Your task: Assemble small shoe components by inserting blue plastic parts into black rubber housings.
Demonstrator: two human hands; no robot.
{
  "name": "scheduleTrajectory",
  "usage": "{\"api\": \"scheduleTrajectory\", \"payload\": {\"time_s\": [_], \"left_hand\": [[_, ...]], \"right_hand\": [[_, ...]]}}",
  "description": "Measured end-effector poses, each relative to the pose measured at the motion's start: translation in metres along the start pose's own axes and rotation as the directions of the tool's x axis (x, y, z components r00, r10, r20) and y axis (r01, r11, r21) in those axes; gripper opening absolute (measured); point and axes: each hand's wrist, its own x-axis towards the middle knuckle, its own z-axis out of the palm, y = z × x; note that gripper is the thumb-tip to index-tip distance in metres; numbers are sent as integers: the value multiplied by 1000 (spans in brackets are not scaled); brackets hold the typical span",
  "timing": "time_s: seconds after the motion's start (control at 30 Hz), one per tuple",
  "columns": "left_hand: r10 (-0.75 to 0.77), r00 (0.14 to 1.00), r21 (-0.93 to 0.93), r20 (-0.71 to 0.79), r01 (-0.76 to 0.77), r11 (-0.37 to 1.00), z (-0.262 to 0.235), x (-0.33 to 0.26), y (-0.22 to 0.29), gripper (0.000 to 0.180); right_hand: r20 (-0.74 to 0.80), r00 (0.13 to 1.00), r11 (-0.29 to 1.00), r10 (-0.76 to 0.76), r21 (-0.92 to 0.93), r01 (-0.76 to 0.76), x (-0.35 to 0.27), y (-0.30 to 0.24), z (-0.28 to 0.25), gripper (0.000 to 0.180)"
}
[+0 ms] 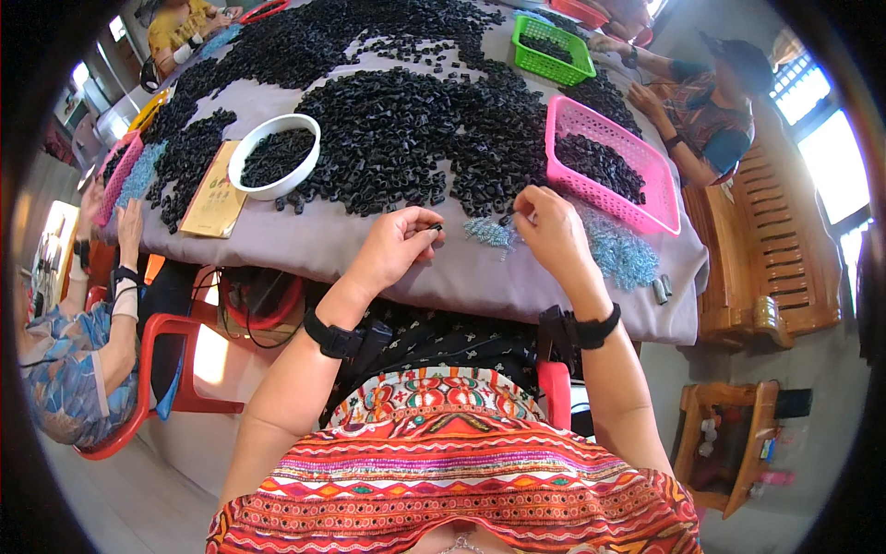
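My left hand [395,247] is closed in a pinch over the front part of the table, with a small black plastic piece [436,227] between thumb and fingertips. To its right, my right hand [556,231] has its fingers curled together; whatever lies between the fingertips is too small to make out. It hovers between a small bunch of bluish metal springs [489,233] and a larger heap of the same springs [620,251]. Just beyond both hands spreads a big pile of small black plastic pieces [397,138].
A white bowl [316,159] of black pieces stands left beside a tan booklet [210,198]. At right are a pink basket [660,189] and a green basket [554,66]. Co-workers sit left [78,369], right [715,111] and at the far end. Red chair [175,332] at left.
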Motion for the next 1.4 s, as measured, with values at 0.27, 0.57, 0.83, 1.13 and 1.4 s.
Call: {"api": "scheduleTrajectory", "payload": {"time_s": [0.27, 0.57, 0.83, 1.13, 1.4], "left_hand": [[55, 998, -91, -30, -57, 994, 5, -13, -2, 19], [19, 998, -128, 56, -12, 992, 2, -19, -6, 22], [28, 998, -193, 56, -17, 981, 3, -19, -10, 22], [148, 988, 41, -50, -146, 988, 7, -24, -7, 15], [81, 990, -171, -111, -100, 980, -2, -21, 2, 17]], "right_hand": [[311, 948, 991, 62, -134, -21, -26, -31, 10, 12], [223, 973, 998, -58, -2, 59, -18, -35, 14, 12], [322, 947, 998, 17, 60, -38, -27, -31, 12, 12], [261, 963, 996, -73, 67, 57, -27, -35, 20, 19], [315, 946, 765, 74, 591, -256, 2, -63, 15, 13]]}}
